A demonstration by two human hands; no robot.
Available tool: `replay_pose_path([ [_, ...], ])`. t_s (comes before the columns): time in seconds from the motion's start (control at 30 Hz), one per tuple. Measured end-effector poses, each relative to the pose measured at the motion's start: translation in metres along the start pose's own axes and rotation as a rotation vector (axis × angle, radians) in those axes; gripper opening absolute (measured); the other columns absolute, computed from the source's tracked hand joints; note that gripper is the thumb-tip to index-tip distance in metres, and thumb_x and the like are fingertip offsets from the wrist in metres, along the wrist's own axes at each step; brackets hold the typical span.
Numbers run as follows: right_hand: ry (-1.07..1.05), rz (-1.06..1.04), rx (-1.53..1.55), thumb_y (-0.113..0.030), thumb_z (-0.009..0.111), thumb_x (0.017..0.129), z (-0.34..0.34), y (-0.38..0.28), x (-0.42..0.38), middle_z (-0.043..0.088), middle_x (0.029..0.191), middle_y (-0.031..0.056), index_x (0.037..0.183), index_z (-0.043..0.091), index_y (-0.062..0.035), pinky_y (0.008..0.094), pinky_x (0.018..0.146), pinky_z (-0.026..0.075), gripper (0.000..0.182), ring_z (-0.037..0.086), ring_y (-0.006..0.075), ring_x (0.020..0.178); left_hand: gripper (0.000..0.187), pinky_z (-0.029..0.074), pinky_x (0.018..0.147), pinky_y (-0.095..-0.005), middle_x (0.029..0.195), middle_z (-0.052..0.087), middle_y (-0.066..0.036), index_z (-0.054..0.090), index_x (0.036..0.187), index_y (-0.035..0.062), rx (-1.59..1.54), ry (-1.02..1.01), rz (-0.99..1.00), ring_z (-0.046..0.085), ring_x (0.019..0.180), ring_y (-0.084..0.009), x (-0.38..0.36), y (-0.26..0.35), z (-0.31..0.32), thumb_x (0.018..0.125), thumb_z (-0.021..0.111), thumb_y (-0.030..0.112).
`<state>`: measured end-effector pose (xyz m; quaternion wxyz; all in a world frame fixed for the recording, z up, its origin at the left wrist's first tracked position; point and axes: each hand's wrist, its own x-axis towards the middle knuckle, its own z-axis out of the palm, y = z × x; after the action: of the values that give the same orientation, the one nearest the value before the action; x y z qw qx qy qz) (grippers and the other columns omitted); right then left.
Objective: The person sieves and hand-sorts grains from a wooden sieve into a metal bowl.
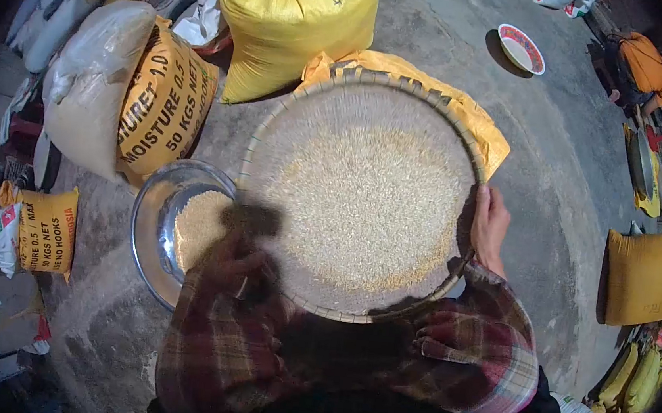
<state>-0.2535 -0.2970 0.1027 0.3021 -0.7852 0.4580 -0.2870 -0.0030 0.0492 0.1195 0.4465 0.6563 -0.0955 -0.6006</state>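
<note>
A round woven winnowing tray [341,105] is held out in front of me, with a spread of pale grain [371,202] over its middle. My right hand [490,231] grips the tray's right rim, fingers closed around the edge. In deep shadow, my left hand [244,268] is closed on the lower left rim; its fingers show only partly. Under the tray's left side, a shiny metal basin [154,241] stands on the floor with tan grain [201,218] in it. An orange-yellow sack [478,125] lies flat, partly hidden behind the tray's far edge.
A full yellow sack [301,24] and a printed orange sack [172,104] stand beyond the basin. A patterned bowl [521,50] sits on the concrete floor [557,172]. At far right, a person in orange [646,66] bends near another tray; a stuffed sack [643,278] stands closer.
</note>
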Motion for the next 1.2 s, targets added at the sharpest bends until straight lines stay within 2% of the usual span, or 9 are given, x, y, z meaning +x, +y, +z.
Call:
replay_pose_path([
  [0.07,0.050,0.030,0.098,-0.024,0.045,0.090,-0.009,-0.007,-0.001,0.055,0.071,0.0237,0.096,0.055,0.0010,0.0350,0.058,0.042,0.028,0.049,0.0262,0.056,0.055,0.046,0.067,-0.0276,0.094,0.054,-0.003,0.038,0.126,0.0036,-0.118,0.057,0.393,0.053,0.081,-0.0142,-0.015,0.011,0.016,0.078,0.064,0.010],
  [0.17,0.041,0.027,0.069,-0.026,0.045,0.090,0.013,0.012,0.002,0.056,0.072,0.0241,0.095,0.055,0.0017,0.0366,0.059,0.043,0.030,0.054,0.0301,0.059,0.054,0.047,0.064,-0.0287,0.090,0.055,-0.005,0.037,0.126,0.0068,0.034,0.048,0.182,0.054,0.076,-0.0151,0.038,-0.072,-0.042,0.079,0.063,0.011],
  [0.23,-0.079,0.088,-0.030,-0.031,0.045,0.089,0.021,0.022,0.004,0.057,0.075,0.0253,0.093,0.057,0.0015,0.0418,0.063,0.043,0.035,0.058,0.0410,0.074,0.054,0.047,0.065,-0.0291,0.089,0.055,-0.005,0.037,0.127,0.0075,0.053,0.013,0.102,0.054,0.076,-0.0154,0.029,-0.032,-0.021,0.079,0.063,0.010],
  [0.63,-0.176,-0.005,-0.251,-0.033,0.044,0.088,0.017,0.027,0.023,0.058,0.079,0.0260,0.090,0.058,-0.0002,0.0475,0.065,0.043,0.035,0.056,0.0428,0.075,0.038,0.047,0.075,-0.0302,0.098,0.058,-0.008,0.048,0.114,0.0001,0.067,0.017,0.178,0.057,0.085,-0.0179,0.000,0.010,0.007,0.081,0.059,0.016],
  [0.73,-0.115,-0.018,-0.194,-0.032,0.046,0.088,0.024,0.012,0.020,0.057,0.076,0.0260,0.089,0.058,0.0007,0.0463,0.062,0.044,0.035,0.057,0.0419,0.073,0.040,0.048,0.073,-0.0308,0.097,0.057,-0.009,0.047,0.114,-0.0001,0.068,-0.112,-0.173,0.057,0.083,-0.0186,0.007,0.005,-0.002,0.081,0.061,0.019],
  [1.0,0.045,-0.060,0.027,-0.024,0.046,0.089,-0.008,-0.044,0.022,0.054,0.066,0.0225,0.086,0.055,0.0015,0.0357,0.053,0.042,0.028,0.052,0.0390,0.057,0.039,0.047,0.072,-0.0276,0.094,0.057,-0.004,0.046,0.114,0.0016,0.066,0.079,0.145,0.056,0.084,-0.0153,0.008,-0.009,-0.012,0.081,0.060,0.016],
  [1.07,0.038,-0.065,-0.036,-0.024,0.045,0.089,0.008,-0.021,0.017,0.054,0.067,0.0236,0.085,0.054,0.0013,0.0377,0.053,0.042,0.028,0.052,0.0407,0.059,0.039,0.046,0.073,-0.0265,0.093,0.057,-0.003,0.047,0.113,0.0020,-0.020,0.113,0.246,0.055,0.086,-0.0141,0.012,-0.004,-0.014,0.080,0.061,0.016],
  [1.13,0.031,-0.109,-0.092,-0.026,0.044,0.089,0.033,0.013,0.017,0.053,0.071,0.0266,0.085,0.052,0.0006,0.0437,0.056,0.041,0.028,0.052,0.0449,0.067,0.041,0.043,0.081,-0.0320,0.105,0.055,-0.007,0.049,0.115,0.0020,-0.002,0.188,-0.010,0.053,0.094,-0.0187,0.020,0.015,-0.011,0.078,0.062,0.014],
  [1.2,-0.013,-0.029,-0.120,-0.027,0.045,0.089,0.033,0.015,0.011,0.054,0.074,0.0274,0.086,0.054,0.0007,0.0452,0.059,0.042,0.029,0.054,0.0445,0.072,0.041,0.043,0.081,-0.0321,0.104,0.056,-0.007,0.049,0.115,0.0015,0.130,0.146,0.121,0.053,0.094,-0.0188,0.050,-0.022,-0.037,0.078,0.062,0.014],
])
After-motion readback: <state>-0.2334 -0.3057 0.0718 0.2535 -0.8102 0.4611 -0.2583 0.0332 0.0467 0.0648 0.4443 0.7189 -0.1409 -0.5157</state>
